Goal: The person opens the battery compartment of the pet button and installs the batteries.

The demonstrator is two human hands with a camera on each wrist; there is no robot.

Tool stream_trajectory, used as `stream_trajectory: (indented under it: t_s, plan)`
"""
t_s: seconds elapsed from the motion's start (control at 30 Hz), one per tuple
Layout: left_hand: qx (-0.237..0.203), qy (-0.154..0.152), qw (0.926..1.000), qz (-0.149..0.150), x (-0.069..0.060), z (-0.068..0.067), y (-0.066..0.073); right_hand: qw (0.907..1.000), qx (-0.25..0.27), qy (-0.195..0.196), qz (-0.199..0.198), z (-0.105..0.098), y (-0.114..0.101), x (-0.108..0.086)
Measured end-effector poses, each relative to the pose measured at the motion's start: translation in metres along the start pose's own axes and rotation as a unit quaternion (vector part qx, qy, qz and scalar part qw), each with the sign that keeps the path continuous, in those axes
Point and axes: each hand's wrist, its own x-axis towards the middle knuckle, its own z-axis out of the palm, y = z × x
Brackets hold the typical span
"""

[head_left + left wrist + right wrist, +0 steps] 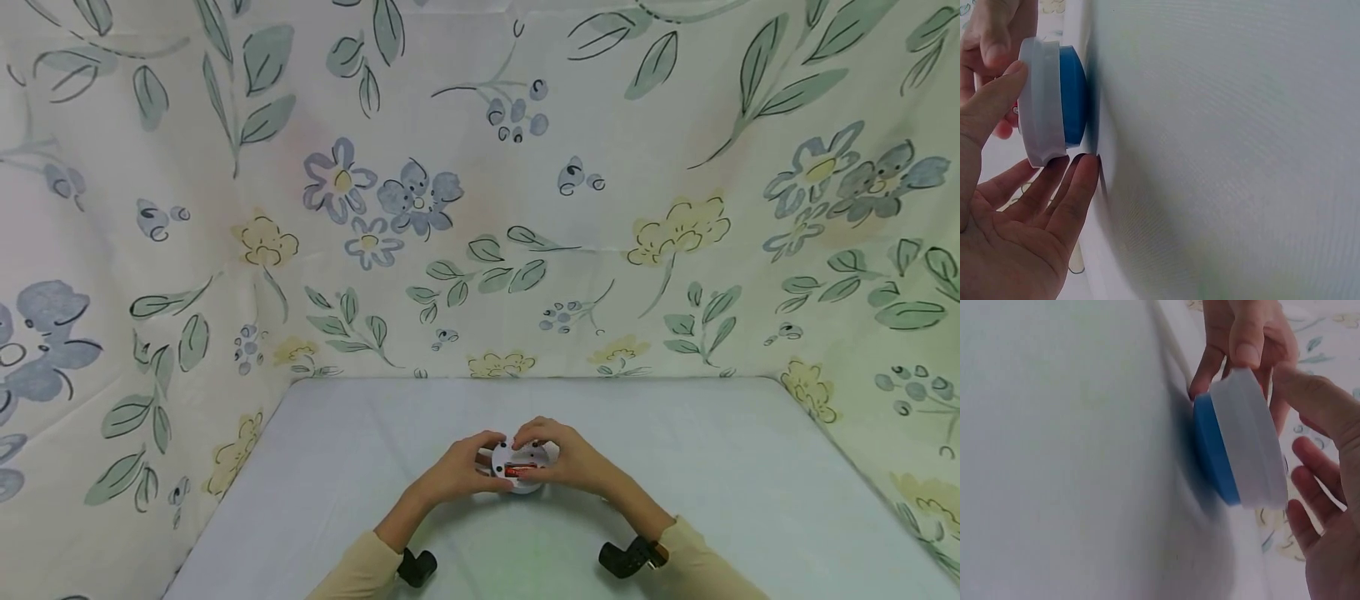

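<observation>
A round battery-powered device [513, 482] with a white body and a blue part [1072, 97] is held tilted just above the table. Its white underside faces up, with small dark feet and a battery slot. A red battery [517, 471] lies in that slot. My left hand [462, 468] grips the device's left rim, thumb on the near side and fingers on the far side. Over the underside is my right hand [572, 458], its thumb by the battery and its fingers spread apart at the far side. Contact between the right fingertips and the battery is hard to make out.
A white-covered table [337, 467] lies beneath both hands. Floral cloth [480, 208] hangs behind it and at the sides. Dark wrist cameras [633, 557] sit at both sleeves. Something small and pale [604, 500] shows beside the right forearm, too small to identify.
</observation>
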Motion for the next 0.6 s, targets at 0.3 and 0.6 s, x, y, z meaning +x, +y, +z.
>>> stream_trajectory:
  t_s: [0.3, 0.6]
  plan:
    - [0.006, -0.001, 1.0, 0.001, -0.0002, -0.0009, 0.0016, 0.9951, 0.016, -0.058, 0.079, -0.0049, 0.0088, -0.0101]
    - [0.027, -0.013, 0.9994, 0.017, -0.0019, -0.0015, 0.0014, 0.99, 0.027, -0.118, 0.073, 0.0005, 0.0038, -0.009]
